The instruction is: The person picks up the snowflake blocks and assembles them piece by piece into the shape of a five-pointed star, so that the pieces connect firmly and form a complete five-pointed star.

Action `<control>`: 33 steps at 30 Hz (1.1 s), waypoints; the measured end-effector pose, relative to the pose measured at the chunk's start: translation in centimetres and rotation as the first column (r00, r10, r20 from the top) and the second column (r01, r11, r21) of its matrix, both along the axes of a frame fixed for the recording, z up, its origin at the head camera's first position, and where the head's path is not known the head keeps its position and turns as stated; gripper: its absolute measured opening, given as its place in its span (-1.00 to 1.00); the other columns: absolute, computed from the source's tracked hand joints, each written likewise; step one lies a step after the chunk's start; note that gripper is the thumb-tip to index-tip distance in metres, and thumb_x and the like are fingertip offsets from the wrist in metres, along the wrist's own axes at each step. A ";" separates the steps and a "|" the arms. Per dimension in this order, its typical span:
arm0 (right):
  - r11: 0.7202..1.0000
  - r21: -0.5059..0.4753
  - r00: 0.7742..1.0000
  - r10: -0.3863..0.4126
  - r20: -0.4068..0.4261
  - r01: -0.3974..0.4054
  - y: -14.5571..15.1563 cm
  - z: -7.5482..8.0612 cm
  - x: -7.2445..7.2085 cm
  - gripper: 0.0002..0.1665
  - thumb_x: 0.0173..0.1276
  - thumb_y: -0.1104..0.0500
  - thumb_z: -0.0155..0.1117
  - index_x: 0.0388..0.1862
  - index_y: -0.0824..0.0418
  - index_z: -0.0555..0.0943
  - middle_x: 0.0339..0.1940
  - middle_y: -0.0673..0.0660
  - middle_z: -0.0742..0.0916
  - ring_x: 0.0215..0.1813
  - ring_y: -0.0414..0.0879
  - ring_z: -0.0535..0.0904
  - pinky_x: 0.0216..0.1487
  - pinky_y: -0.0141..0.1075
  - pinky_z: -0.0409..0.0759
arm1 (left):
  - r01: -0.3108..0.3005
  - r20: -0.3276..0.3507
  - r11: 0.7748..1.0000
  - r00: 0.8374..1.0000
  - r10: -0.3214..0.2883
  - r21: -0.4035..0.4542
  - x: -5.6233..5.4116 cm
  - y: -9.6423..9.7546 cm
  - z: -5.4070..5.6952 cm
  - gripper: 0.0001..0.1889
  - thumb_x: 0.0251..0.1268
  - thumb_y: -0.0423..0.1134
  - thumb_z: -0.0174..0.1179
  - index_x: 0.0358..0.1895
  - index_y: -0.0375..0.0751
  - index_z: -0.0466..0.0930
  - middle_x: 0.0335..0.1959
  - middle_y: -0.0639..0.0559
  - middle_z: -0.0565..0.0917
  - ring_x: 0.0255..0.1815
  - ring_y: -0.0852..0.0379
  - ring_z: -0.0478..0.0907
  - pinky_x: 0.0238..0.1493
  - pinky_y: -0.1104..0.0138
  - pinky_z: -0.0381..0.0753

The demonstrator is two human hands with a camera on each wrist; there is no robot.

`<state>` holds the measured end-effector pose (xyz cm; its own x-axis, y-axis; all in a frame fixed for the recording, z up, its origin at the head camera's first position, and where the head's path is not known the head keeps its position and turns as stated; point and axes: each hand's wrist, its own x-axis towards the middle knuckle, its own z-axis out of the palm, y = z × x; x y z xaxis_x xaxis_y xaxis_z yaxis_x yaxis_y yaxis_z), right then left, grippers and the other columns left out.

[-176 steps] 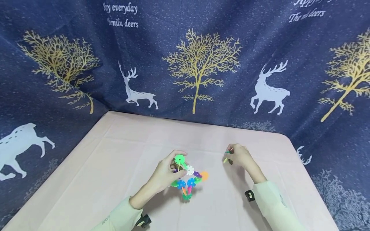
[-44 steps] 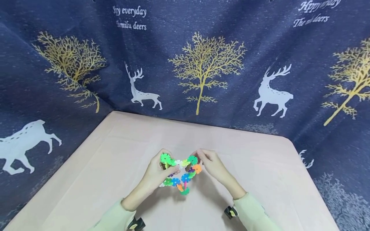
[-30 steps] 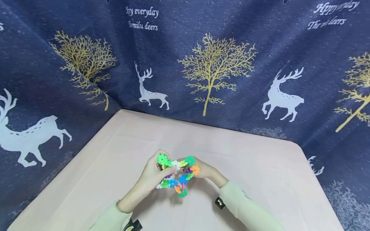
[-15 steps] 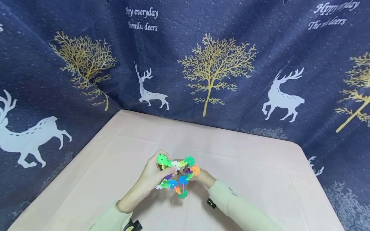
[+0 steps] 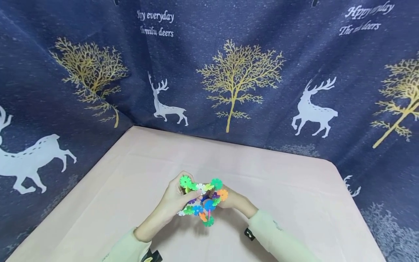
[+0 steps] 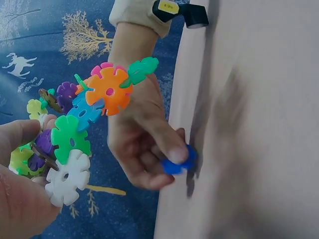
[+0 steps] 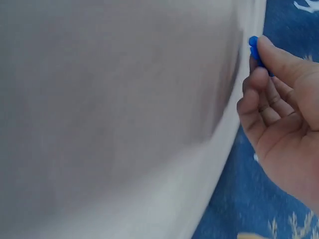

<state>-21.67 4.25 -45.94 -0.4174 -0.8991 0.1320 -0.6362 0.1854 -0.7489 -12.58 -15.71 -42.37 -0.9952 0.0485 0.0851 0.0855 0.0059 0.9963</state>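
My left hand [image 5: 167,202] grips a looped chain of interlocking snowflake discs [image 5: 197,210] above the table, thumb over a white disc. Green, blue, orange, purple, pink, yellow, brown and white discs slot together edge to edge. In the left wrist view, a white disc [image 6: 68,178] and an orange disc [image 6: 110,91] face the camera. Behind the chain in the head view, my right hand [image 5: 233,201] is partly hidden. It pinches a single blue snowflake disc [image 7: 255,52] between thumb and fingers, apart from the chain in the left wrist view.
A pale pink cloth covers the table [image 5: 137,174], and the hands' shadows fall on it. Dark blue curtain [image 5: 196,91] with deer and gold trees stands along the back and sides. Black camera mounts [image 5: 250,234] sit at both wrists.
My right hand came in from the right with small discs, which joined the chain's upper right as a yellow, brown and green branch. It then moved behind the chain and now pinches a blue disc.
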 end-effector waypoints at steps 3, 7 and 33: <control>0.998 -0.036 0.998 -0.059 0.012 0.059 1.5 -0.2 -0.3 -0.77 0.43 0.34 0.22 0.02 0.30 0.67 -0.12 0.14 0.77 -0.14 -0.21 0.64 0.03 -0.33 0.62 | 0.009 -0.001 1.000 1.000 -0.009 -0.002 -0.2 0.5 -0.2 -0.65 0.11 -0.49 0.39 -0.16 -0.31 0.36 -0.44 -0.01 0.52 -0.42 0.14 0.58 -0.34 0.37 0.62; 0.986 -0.010 0.985 -0.167 0.053 0.167 3.4 0.9 -0.2 -0.90 0.37 0.25 0.34 -0.15 0.17 0.69 -0.29 -0.02 0.75 -0.25 -0.27 0.62 -0.08 -0.33 0.64 | 0.015 -0.007 1.000 1.000 -0.015 -0.016 -0.4 1.3 -0.5 -0.66 0.11 -0.51 0.39 -0.17 -0.30 0.38 -0.45 0.01 0.48 -0.43 0.19 0.50 -0.35 0.41 0.56; 0.866 -0.019 0.777 -0.437 0.454 0.499 10.1 2.5 2.7 -0.64 0.69 0.03 -0.20 -0.13 0.30 0.37 -0.42 0.16 0.57 -0.50 0.04 0.60 -0.48 -0.18 0.62 | 0.053 -0.039 0.999 0.998 -0.052 0.012 -3.7 6.5 -4.6 -0.65 0.08 -0.50 0.40 -0.18 -0.29 0.40 -0.38 0.02 0.53 -0.35 0.16 0.55 -0.28 0.40 0.59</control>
<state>-19.01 14.32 -43.46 -0.8235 -0.5647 -0.0543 -0.1136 0.2580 -0.9594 -16.26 -9.20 -46.96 -0.9872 0.0994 0.1244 0.1238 -0.0125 0.9922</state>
